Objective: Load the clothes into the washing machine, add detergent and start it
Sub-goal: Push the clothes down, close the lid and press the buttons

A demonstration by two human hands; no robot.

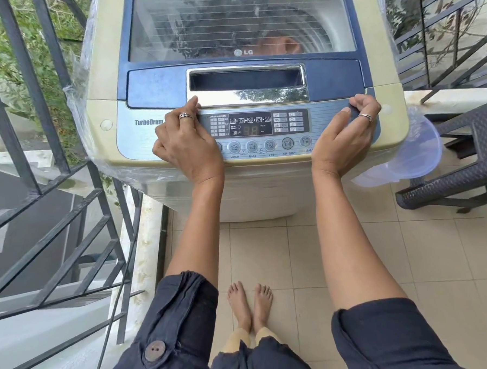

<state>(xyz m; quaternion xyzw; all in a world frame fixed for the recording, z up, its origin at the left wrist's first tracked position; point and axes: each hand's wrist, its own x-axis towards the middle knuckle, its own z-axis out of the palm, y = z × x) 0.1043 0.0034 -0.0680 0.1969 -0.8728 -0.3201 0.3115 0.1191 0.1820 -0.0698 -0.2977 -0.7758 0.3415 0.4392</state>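
A top-loading washing machine (pixel 104 78) with a cream body stands in front of me, its blue glass lid (pixel 239 26) down. The control panel (pixel 261 124) shows lit digits and a row of round buttons. My left hand (pixel 186 142) rests on the left part of the panel, fingers curled, index finger touching the chrome lid handle (pixel 249 95). My right hand (pixel 347 133) lies curled on the panel's right end, fingertips pressing its top edge. Neither hand holds anything. No clothes or detergent are visible outside the machine; the drum is blurred behind reflections.
A dark metal railing (pixel 37 138) runs close along the left of the machine. A dark woven plastic stool (pixel 461 156) stands to the right, with a clear plastic lid (pixel 415 152) beside it. Clear plastic wrap hangs off the machine's sides. My bare feet stand on beige tiles (pixel 353 249).
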